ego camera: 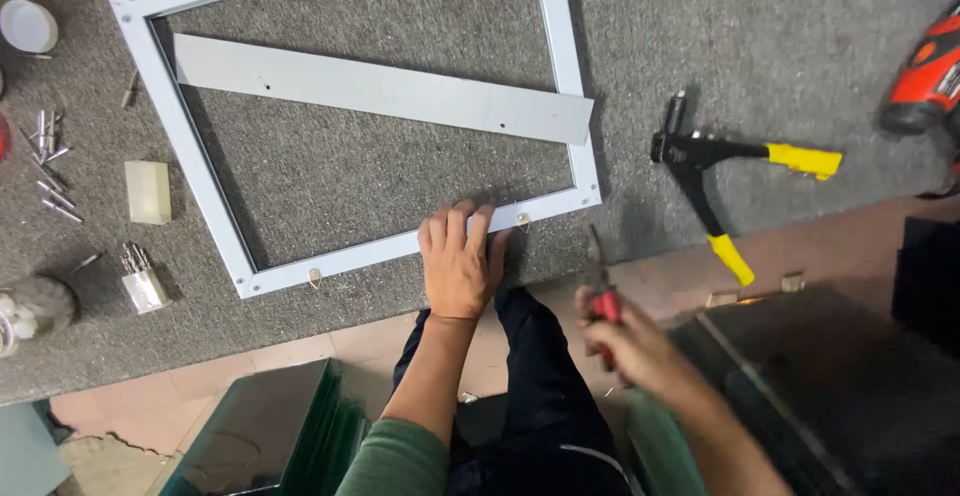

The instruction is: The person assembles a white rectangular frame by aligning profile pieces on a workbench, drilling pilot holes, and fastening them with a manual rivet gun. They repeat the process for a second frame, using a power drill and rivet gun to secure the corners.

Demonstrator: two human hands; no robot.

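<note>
Fingers of the left hand (458,266) lie flat and close together, pressing on the lower rail of the pale grey rectangular metal frame (200,171), at centre of the picture. Fingers of the right hand (640,351) are curled around the red-handled pliers (603,301), lower right of centre; the hand is blurred, so the exact grip cannot be told.

The frame lies flat on the grey carpet-covered desk (760,46), filling the upper left and centre. A loose flat grey metal strip (385,88) rests diagonally across it, its right end overlapping the right rail. Two small brass hanging tabs (315,278) project from the lower rail.

Judgement: the frame appears light, stiff and thin-walled, with smooth faces that could slide on the carpet; the corners look the weak points. Hold is best taken on a rail, mid-length, pressing down. The strip is unfixed and would shift if the frame is lifted.

A yellow-handled black hand riveter (715,171) lies at right, well apart. Loose rivets (50,171) lie at far left.
</note>
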